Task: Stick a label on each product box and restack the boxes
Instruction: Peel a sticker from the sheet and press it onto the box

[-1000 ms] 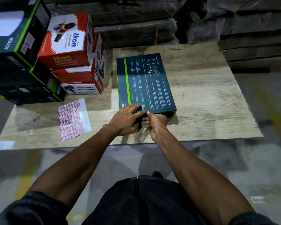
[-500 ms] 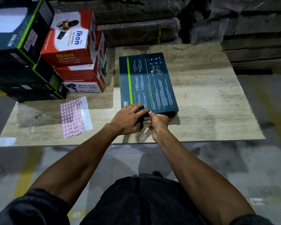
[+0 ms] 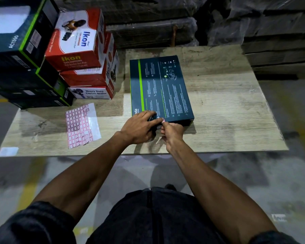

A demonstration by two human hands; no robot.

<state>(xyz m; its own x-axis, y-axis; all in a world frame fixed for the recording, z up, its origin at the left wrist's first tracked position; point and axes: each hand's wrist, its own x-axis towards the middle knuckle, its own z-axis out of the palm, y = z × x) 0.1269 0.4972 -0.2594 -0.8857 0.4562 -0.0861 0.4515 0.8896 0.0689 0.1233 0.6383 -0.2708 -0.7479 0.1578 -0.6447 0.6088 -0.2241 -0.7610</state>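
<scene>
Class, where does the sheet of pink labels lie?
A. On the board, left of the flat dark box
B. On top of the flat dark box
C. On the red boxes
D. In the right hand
A: the label sheet lies flat on the wooden board, left of the flat dark box.

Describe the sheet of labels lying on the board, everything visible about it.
The label sheet lies flat on the wooden board, left of both hands and just in front of the stacked boxes. It is a glossy pale backing sheet covered in rows of small white rectangular stickers with red borders. The grid fills its left part; a strip along the right side is bare, shiny backing. It sits slightly skewed to the board's edge. Neither hand touches it.
</scene>
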